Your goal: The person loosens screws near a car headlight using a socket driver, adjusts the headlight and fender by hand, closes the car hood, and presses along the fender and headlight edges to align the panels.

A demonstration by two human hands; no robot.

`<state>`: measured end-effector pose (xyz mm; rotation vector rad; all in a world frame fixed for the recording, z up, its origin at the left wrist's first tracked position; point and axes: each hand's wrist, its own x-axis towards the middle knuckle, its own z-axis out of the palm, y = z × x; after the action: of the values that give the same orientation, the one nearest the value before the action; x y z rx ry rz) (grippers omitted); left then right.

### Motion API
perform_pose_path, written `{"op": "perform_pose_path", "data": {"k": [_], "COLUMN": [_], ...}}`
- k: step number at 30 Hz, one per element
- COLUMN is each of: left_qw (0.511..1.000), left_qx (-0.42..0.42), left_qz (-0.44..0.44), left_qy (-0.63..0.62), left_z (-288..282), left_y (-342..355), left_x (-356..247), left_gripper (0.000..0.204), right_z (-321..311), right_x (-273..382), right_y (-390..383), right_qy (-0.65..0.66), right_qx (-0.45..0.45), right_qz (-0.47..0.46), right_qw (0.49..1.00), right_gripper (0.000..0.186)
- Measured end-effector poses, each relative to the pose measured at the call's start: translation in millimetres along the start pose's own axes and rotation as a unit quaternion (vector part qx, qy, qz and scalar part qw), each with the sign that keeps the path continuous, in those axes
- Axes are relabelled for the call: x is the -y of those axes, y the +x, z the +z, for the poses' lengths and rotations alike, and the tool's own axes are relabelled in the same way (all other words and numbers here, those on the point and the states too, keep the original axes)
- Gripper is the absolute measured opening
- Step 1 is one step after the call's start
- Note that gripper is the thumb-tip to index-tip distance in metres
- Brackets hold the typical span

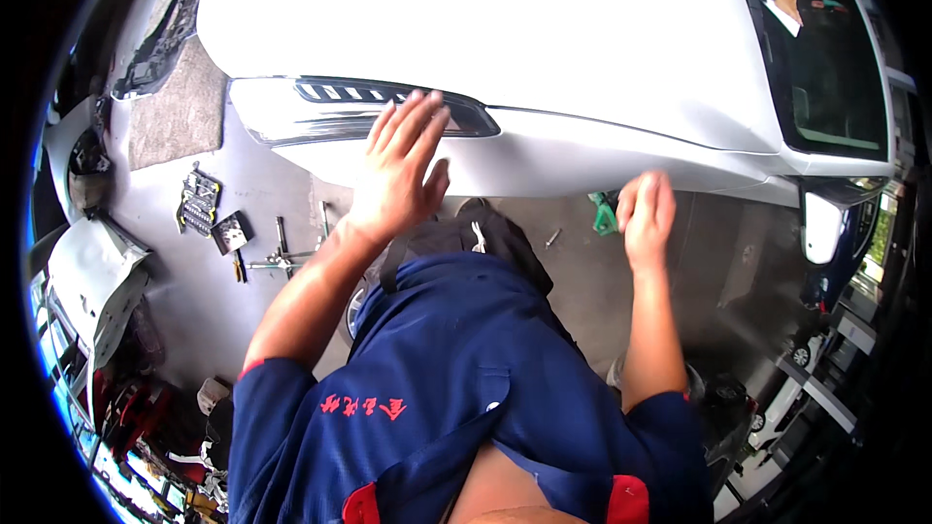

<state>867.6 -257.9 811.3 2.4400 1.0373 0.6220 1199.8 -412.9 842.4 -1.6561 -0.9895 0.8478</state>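
My left hand is open, its fingers stretched out over the headlight of a white car. Whether the fingertips touch the lens I cannot tell. Off to the right, my right hand is closed in a loose fist beside the car's white front fender; nothing shows sticking out of it. Above the headlight spreads the car's white hood. Just left of my right hand, a green object appears lower down, its kind not clear.
On the floor at left are a tool set case, a small tray and a cross-shaped metal tool. A detached white body panel stands far left. The car's side mirror sticks out at right.
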Motion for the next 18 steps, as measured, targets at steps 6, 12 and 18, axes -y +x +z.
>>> {"op": "perform_pose_path", "data": {"k": [6,12,18], "left_qw": [0.984,0.972,0.977], "left_qx": [0.055,0.047,0.021], "left_qz": [-0.110,-0.175,-0.188], "left_qy": [0.129,0.147,0.097], "left_z": [49.7,72.1,128.1], "left_y": [39.6,53.5,67.7], "left_x": [-6.9,-43.2,-119.9], "left_gripper": [0.089,0.096,0.100], "right_z": [-71.4,-132.7,-185.6], "right_x": [-178.7,-245.6,-250.5], "right_y": [-176.9,-201.1,-99.4], "right_qy": [-0.469,-0.032,-0.067], "right_qx": [0.228,0.171,0.126], "right_qz": [0.294,0.538,0.462], "right_qw": [0.801,0.825,0.875], "right_gripper": [0.075,0.020,0.027]}}
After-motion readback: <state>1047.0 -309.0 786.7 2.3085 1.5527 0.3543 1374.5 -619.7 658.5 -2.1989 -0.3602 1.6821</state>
